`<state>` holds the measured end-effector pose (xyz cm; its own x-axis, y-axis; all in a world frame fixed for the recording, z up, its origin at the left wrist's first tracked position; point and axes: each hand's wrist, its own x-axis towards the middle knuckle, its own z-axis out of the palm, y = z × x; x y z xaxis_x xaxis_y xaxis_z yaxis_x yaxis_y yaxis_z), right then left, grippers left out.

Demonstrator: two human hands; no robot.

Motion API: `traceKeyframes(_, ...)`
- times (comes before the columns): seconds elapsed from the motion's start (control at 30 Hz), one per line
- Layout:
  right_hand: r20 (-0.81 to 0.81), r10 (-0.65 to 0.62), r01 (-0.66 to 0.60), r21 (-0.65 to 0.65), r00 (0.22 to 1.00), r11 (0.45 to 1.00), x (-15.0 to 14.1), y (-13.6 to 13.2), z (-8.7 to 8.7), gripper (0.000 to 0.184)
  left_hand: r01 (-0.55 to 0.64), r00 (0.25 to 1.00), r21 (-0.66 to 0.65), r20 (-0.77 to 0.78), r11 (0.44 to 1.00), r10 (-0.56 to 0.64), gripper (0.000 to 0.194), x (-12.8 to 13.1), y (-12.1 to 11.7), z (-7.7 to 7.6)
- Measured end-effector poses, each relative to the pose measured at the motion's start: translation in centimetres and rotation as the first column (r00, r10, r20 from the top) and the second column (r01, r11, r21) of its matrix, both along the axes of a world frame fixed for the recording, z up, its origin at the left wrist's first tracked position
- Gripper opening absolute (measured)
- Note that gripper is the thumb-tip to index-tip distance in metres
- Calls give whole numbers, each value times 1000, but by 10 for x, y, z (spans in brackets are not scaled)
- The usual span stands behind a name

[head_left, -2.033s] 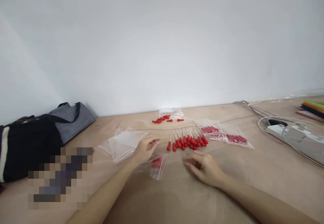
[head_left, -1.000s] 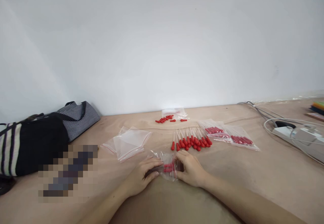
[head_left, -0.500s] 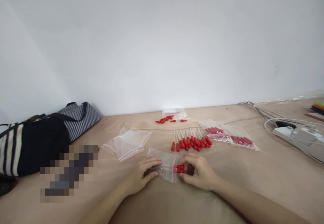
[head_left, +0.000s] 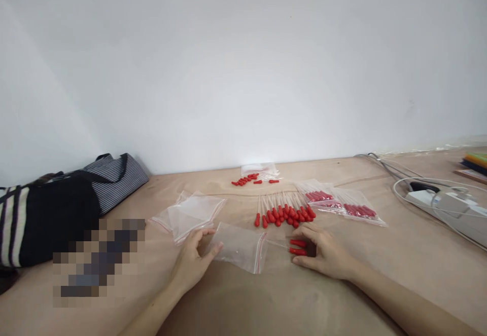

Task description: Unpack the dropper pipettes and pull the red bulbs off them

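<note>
A clear zip bag with a red seal line lies flat in front of me, its sealing edge toward the right. My left hand is at its left end, thumb and fingers apart, the thumb tip by the bag's edge. Two droppers with red rubber bulbs are to the right of the bag, their clear stems pointing at its mouth. My right hand curls round these bulbs, thumb below and fingers above. Beyond the hands lies a fan of several red-bulbed droppers.
Loose zip bags lie at left. Filled bags of droppers rest at right. Loose red bulbs lie by the wall. A striped cloth bag stands far left; a power strip with cables lies far right.
The two droppers have come out of the zip bag toward the right along with my right hand. My left hand has shifted left, and its fingers no longer lie over the bag.
</note>
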<state>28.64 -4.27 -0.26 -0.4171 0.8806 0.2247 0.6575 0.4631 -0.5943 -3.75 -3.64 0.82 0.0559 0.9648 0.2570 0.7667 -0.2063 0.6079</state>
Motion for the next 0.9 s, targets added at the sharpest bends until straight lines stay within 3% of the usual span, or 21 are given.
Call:
traceKeyframes(0.1,29,-48,49,-41,998,998,-7,3,0,22,-111,991,-84,-87,990,103,49,-1,-4,0)
traceKeyframes(0.2,33,-74,77,-100,997,992,-7,4,3,11,-144,981,-183,-154,972,117,54,-6,-4,3)
traceKeyframes(0.33,-16,-95,90,-211,995,973,1,4,6,9,-30,994,-276,-107,961,1,28,-13,-1,4)
traceKeyframes(0.43,-66,-101,75,-318,993,945,7,4,5,10,48,997,-225,-54,973,-62,17,-14,-3,5)
traceKeyframes(0.53,-80,-102,60,-417,992,907,9,5,4,10,64,994,-151,93,986,-50,19,-16,-1,9)
traceKeyframes(0.67,-35,-115,86,-462,993,883,10,5,6,5,-77,942,-161,311,984,125,42,-36,23,29)
traceKeyframes(0.73,-20,-128,104,-467,992,878,10,4,7,4,-195,917,-126,327,973,226,48,-53,44,40)
traceKeyframes(0.8,-38,-149,114,-468,988,876,10,3,6,3,-287,925,-83,236,954,298,47,-72,65,45)
traceKeyframes(0.9,-113,-172,96,-488,979,867,9,2,4,5,-417,902,88,-87,905,424,43,-87,83,41)
